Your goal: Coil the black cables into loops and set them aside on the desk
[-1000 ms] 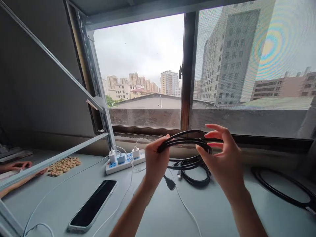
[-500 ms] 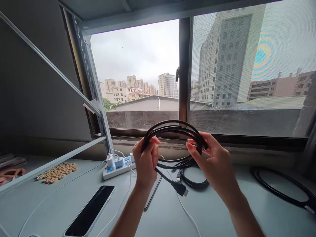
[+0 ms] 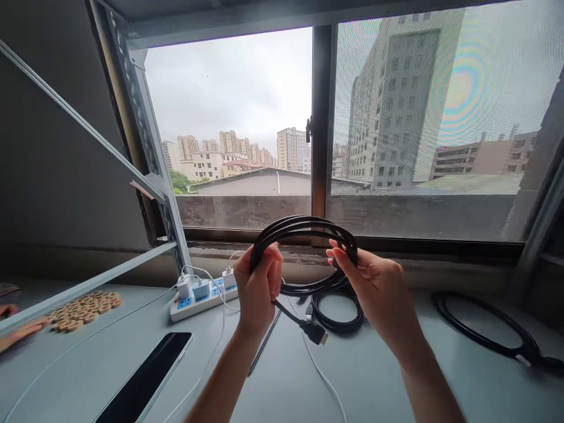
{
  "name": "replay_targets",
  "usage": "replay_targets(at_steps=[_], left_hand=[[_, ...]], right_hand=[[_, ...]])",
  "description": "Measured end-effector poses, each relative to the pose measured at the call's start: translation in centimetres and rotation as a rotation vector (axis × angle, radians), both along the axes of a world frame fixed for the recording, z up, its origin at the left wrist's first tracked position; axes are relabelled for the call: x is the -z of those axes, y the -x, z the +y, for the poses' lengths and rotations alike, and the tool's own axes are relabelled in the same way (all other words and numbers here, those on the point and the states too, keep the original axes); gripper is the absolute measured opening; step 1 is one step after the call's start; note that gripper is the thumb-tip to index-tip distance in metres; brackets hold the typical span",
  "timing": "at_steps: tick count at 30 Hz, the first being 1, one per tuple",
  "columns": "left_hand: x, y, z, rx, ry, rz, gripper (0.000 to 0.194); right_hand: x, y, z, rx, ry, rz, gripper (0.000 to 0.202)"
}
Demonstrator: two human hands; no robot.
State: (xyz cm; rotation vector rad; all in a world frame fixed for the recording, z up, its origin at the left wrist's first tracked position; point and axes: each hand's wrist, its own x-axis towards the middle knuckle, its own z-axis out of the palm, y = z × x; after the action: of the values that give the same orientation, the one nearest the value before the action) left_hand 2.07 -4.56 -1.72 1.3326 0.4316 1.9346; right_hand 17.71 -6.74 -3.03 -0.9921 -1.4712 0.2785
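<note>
A coiled black cable [image 3: 304, 226] is held up above the table between my two hands. My left hand [image 3: 258, 285] is closed round the left side of the coil. From beneath it hangs a cable end with a black plug [image 3: 315, 332], its metal tip pointing right. My right hand [image 3: 374, 282] grips the coil's right side between thumb and fingers. Behind and below the held coil, a second, smaller black cable coil [image 3: 337, 323] lies on the table.
Another black cable loop [image 3: 484, 343] lies at right. On the left are a white power strip [image 3: 205, 304] with chargers, a phone [image 3: 145, 382], wooden pieces [image 3: 83, 311] and another person's hand [image 3: 26, 333]. White cords cross the table [image 3: 379, 382].
The loops of the held coil sit closer together, and my right hand has closed on them. The view has shifted slightly, and the other person's hand has moved beside the wooden pieces.
</note>
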Motion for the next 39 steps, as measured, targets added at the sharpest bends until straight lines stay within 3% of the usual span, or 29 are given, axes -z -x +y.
replay_targets(at_steps=[6, 13, 16, 18, 22, 26, 28, 32, 39], left_hand=[[0.2, -0.4, 0.4, 0.010, 0.061, -0.124, 0.024], [1.0, -0.5, 2.4, 0.273, 0.254, 0.049, 0.013], [1.2, -0.3, 3.2, 0.168, 0.230, 0.119, 0.013], [1.2, 0.0, 3.4, 0.074, 0.218, 0.129, 0.016], [0.7, 1.4, 3.9, -0.003, 0.241, 0.249, 0.019], [0.4, 2.3, 4.4, -0.152, 0.238, 0.339, 0.022], [0.4, 2.2, 4.5, -0.180, 0.240, 0.372, 0.023], [0.6, 1.1, 4.0, -0.089, 0.290, 0.440, 0.022], [1.5, -1.1, 3.1, 0.163, 0.447, 0.365, 0.016]], right_hand=[[-0.3, 0.5, -0.7, -0.282, 0.109, 0.227, 0.040], [-0.4, 1.2, -2.1, -0.816, 0.294, 0.439, 0.035], [-0.4, 0.6, -1.6, -0.896, 0.283, 0.425, 0.039], [-0.4, -0.2, -1.2, -0.880, 0.272, 0.264, 0.042], [-0.2, -2.6, -1.2, -0.678, 0.257, -0.110, 0.048], [0.1, -3.5, -1.7, -0.442, 0.181, -0.198, 0.051], [0.2, -2.9, -1.5, -0.223, 0.122, -0.263, 0.050], [0.2, -0.9, 0.0, 0.282, 0.035, -0.423, 0.038], [0.2, -0.2, 0.9, 0.689, 0.044, -0.706, 0.038]])
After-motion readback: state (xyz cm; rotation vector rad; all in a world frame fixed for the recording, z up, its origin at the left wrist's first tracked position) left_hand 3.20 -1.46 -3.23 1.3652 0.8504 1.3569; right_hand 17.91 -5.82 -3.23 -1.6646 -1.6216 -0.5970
